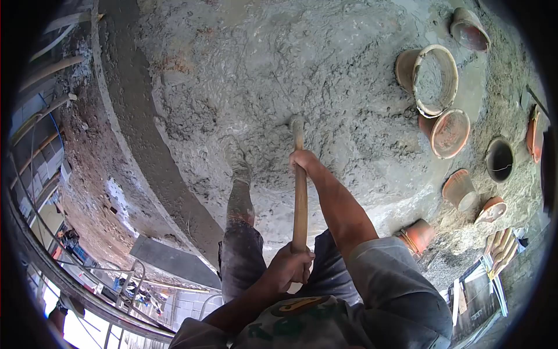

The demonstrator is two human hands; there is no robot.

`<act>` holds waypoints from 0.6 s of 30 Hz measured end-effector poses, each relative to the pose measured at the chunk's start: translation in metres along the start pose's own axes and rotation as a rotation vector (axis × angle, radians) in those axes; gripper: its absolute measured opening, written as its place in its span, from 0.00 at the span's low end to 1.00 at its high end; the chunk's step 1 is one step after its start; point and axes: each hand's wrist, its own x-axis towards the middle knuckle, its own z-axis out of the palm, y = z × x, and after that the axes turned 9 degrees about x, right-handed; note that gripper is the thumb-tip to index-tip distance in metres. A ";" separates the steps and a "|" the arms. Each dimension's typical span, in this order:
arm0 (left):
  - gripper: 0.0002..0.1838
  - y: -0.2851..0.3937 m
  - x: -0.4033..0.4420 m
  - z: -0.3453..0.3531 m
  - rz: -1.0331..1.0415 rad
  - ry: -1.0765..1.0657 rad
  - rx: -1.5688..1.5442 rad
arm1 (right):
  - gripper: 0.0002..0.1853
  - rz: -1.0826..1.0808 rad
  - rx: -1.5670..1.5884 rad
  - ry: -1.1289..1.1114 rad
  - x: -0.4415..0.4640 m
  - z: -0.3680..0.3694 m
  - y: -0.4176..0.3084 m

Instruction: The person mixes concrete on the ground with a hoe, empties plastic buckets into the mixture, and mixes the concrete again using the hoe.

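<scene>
My left hand [289, 268] is wrapped round the near end of a long wooden-handled hoe [300, 215], close to my body. Farther along the same handle, my right hand [305, 159] grips it with the arm stretched forward. The far end of the hoe is coated in grey, and its blade is hidden in the wet concrete [261, 87]. My left leg stands in that concrete with a smeared grey boot [239, 168]. Lumps and ridges roughen the concrete around the hoe, while smoother, wetter patches lie farther out.
To the right sit several buckets, among them a large one [436, 79] with concrete inside, a reddish one [450, 134] and a dark one [500, 159]. A grey raised strip [133, 110] curves along the left. Poles and metal railing [75, 279] stand beyond a drop at lower left.
</scene>
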 end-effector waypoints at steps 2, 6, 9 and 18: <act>0.13 0.003 -0.014 0.041 0.019 -0.027 0.082 | 0.04 0.064 0.156 0.030 -0.041 -0.017 -0.013; 0.25 0.001 -0.028 0.137 0.093 -0.244 0.405 | 0.06 0.010 0.368 -0.129 -0.126 -0.096 -0.028; 0.31 -0.011 -0.039 0.191 0.063 -0.445 0.670 | 0.06 -0.054 0.570 -0.046 -0.188 -0.160 -0.023; 0.37 0.000 -0.018 0.223 0.149 -0.481 1.498 | 0.07 -0.603 0.808 0.530 -0.383 -0.297 -0.034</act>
